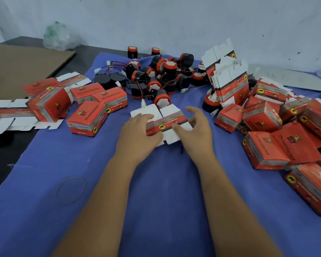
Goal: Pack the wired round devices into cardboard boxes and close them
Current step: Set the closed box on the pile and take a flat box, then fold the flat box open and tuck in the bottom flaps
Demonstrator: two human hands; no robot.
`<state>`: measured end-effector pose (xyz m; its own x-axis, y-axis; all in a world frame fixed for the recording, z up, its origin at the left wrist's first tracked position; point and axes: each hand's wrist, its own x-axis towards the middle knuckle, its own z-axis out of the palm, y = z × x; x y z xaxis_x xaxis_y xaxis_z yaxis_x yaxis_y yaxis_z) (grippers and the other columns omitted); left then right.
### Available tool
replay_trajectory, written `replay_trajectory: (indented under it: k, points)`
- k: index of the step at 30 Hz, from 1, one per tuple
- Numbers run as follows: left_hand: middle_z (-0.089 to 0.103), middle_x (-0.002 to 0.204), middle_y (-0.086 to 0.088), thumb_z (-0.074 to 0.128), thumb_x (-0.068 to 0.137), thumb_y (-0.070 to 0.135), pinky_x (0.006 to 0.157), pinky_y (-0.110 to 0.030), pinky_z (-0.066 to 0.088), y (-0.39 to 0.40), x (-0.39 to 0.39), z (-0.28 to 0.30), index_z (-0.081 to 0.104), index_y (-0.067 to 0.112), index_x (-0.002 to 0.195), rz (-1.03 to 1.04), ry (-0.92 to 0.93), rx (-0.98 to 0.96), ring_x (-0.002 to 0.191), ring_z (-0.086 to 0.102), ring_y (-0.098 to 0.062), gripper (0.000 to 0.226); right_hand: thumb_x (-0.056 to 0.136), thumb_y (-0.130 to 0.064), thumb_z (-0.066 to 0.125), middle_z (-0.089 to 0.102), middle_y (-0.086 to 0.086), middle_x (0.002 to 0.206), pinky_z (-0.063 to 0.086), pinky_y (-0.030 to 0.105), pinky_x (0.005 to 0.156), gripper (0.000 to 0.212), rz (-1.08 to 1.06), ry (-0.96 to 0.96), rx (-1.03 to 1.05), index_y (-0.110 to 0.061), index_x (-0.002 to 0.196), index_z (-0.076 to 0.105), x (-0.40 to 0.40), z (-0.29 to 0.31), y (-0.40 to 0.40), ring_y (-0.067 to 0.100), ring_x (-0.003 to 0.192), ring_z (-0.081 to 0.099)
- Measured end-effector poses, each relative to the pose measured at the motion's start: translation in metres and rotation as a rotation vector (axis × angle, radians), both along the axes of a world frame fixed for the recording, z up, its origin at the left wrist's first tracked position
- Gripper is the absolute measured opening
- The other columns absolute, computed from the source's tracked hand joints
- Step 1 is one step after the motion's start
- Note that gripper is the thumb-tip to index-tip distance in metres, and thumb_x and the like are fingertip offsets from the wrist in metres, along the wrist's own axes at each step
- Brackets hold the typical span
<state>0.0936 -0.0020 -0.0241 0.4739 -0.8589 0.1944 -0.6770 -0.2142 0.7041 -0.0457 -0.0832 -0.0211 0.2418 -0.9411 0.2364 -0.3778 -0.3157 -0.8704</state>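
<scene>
On the blue cloth (pixel 156 182) covering the desk, a flat unfolded box (pixel 163 123) is held between both hands; the left hand (pixel 137 132) is pressed on its left part with thumb curled at the edge; the right hand (pixel 195 127) pinches its right side; just behind lies a pile of wired round devices (pixel 161 75); closed boxes (pixel 267 138) are heaped at right, others (pixel 87 117) at left.

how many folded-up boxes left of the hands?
4 clear ones: the nearest box by the left hand, one tilted box at the cloth's edge, and two boxes behind. More may hide there.
</scene>
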Motion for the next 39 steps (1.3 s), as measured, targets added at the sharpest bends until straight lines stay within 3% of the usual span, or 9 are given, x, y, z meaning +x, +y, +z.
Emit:
replay_trajectory:
  k: [3, 8, 15, 18, 21, 29, 34, 36, 39]
  points:
    - [0.047, 0.138, 0.01, 0.068, 0.07, 0.056, 0.103, -0.041, 0.045, 0.001, 0.001, 0.001, 0.039, 0.033, 0.144, -0.062, 0.073, -0.02, 0.123, 0.049, -0.018, 0.083, 0.082, -0.011, 0.077, 0.055, -0.011, 0.114, 0.051, 0.014, 0.082, 0.075, 0.077, -0.245, 0.07, -0.025, 0.145, 0.039, -0.002, 0.005, 0.004, 0.006, 0.1, 0.057]
    - [0.039, 0.141, 0.016, 0.083, 0.068, 0.042, 0.093, -0.023, 0.045, 0.001, 0.005, -0.002, 0.032, 0.036, 0.147, -0.099, 0.188, -0.106, 0.119, 0.049, -0.005, 0.094, 0.076, -0.002, 0.078, 0.053, -0.002, 0.135, 0.047, 0.035, 0.102, 0.084, 0.168, -0.171, 0.04, -0.02, 0.147, 0.038, 0.007, 0.003, 0.009, 0.013, 0.125, 0.05]
    - [0.037, 0.139, 0.011, 0.077, 0.073, 0.007, 0.082, -0.003, 0.042, -0.002, 0.015, -0.003, 0.036, 0.026, 0.145, -0.057, 0.262, -0.254, 0.117, 0.04, -0.001, 0.085, 0.073, -0.016, 0.084, 0.038, -0.021, 0.138, 0.03, 0.002, 0.1, 0.08, 0.278, -0.045, -0.171, -0.023, 0.142, 0.045, 0.014, -0.002, 0.014, -0.009, 0.129, 0.033]
    - [0.045, 0.138, 0.011, 0.072, 0.077, 0.018, 0.086, -0.022, 0.052, -0.002, 0.016, 0.001, 0.039, 0.031, 0.142, -0.045, 0.498, -0.311, 0.12, 0.052, -0.004, 0.075, 0.073, -0.015, 0.081, 0.042, -0.034, 0.13, 0.032, 0.0, 0.095, 0.087, 0.306, -0.05, -0.201, -0.053, 0.134, 0.032, 0.014, -0.002, 0.017, -0.019, 0.122, 0.038]
    - [0.051, 0.115, 0.026, 0.057, 0.092, 0.015, 0.064, -0.01, 0.05, -0.002, 0.014, 0.006, 0.043, 0.035, 0.133, -0.011, 0.793, -0.462, 0.089, 0.061, 0.018, 0.047, 0.071, -0.013, 0.078, 0.043, -0.045, 0.117, 0.032, -0.005, 0.085, 0.096, 0.289, -0.058, -0.214, -0.07, 0.124, 0.021, 0.012, -0.002, 0.017, -0.026, 0.11, 0.042]
    - [0.043, 0.149, -0.002, 0.043, 0.102, 0.014, 0.105, -0.021, 0.042, -0.002, 0.014, 0.008, 0.042, 0.018, 0.144, -0.002, 1.069, -0.596, 0.137, 0.042, -0.014, 0.043, 0.08, -0.034, 0.073, 0.039, -0.004, 0.153, 0.044, 0.026, 0.099, 0.068, 0.158, 0.276, -0.238, -0.029, 0.141, 0.044, 0.006, -0.005, 0.008, 0.001, 0.142, 0.022]
    - [0.051, 0.137, 0.008, 0.055, 0.094, 0.021, 0.078, -0.008, 0.048, -0.005, 0.01, 0.01, 0.051, 0.029, 0.129, -0.018, 0.979, -0.563, 0.122, 0.054, 0.001, 0.036, 0.086, -0.061, 0.048, 0.059, -0.012, 0.131, 0.048, 0.025, 0.071, 0.046, -0.012, 0.394, -0.466, -0.028, 0.113, 0.067, 0.006, -0.001, 0.012, 0.009, 0.113, 0.057]
    - [0.054, 0.128, 0.02, 0.055, 0.083, 0.034, 0.082, -0.011, 0.047, -0.003, 0.005, 0.006, 0.051, 0.038, 0.126, -0.079, 0.928, -0.476, 0.107, 0.058, 0.014, 0.043, 0.087, -0.064, 0.039, 0.06, -0.009, 0.129, 0.043, 0.024, 0.066, 0.054, -0.058, 0.464, -0.479, -0.027, 0.112, 0.068, 0.008, 0.0, 0.012, 0.011, 0.106, 0.059]
    - [0.045, 0.144, 0.023, 0.05, 0.087, 0.047, 0.103, -0.025, 0.042, -0.005, -0.003, 0.002, 0.044, 0.05, 0.134, -0.184, 0.912, -0.39, 0.125, 0.048, 0.009, 0.048, 0.088, -0.067, 0.033, 0.058, -0.007, 0.135, 0.043, 0.026, 0.07, 0.059, -0.055, 0.446, -0.414, -0.025, 0.112, 0.067, 0.009, -0.001, 0.011, 0.012, 0.117, 0.056]
